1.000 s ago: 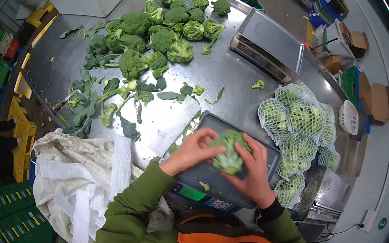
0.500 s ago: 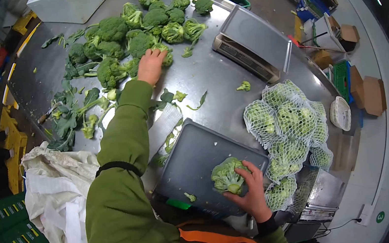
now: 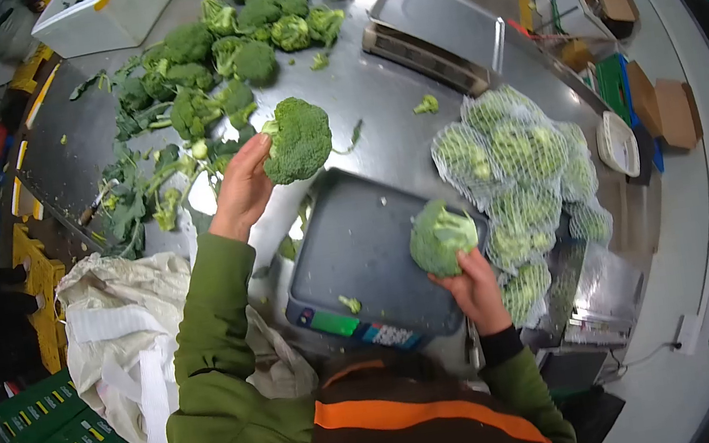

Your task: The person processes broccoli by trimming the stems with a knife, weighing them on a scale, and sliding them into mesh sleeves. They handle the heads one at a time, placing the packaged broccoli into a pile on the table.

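Note:
My left hand [image 3: 243, 187] is closed round the stalk of a broccoli head [image 3: 299, 138], holding it up over the steel table with its dark crown facing right. My right hand [image 3: 479, 293] grips a second broccoli head [image 3: 441, 244] above the right side of a grey-topped scale [image 3: 365, 229]; its cut stalk points to the right. On the scale's platform lies a small floret [image 3: 350, 304], and a green display [image 3: 333, 322] is lit on its front. Loose broccoli heads [image 3: 189, 43] are piled beyond my left hand.
Broccoli in white mesh nets [image 3: 520, 157] is stacked right of the scale. Another scale [image 3: 436, 29] stands at the back. Leaves and trimmings [image 3: 134, 198] lie at left, near a knife handle [image 3: 87, 215]. A white sack [image 3: 119, 322] and a foam box [image 3: 95, 22] border the table.
My left hand has lifted a broccoli head from the pile and brought it closer. My right hand has moved its head slightly right and turned it. The view has shifted a little.

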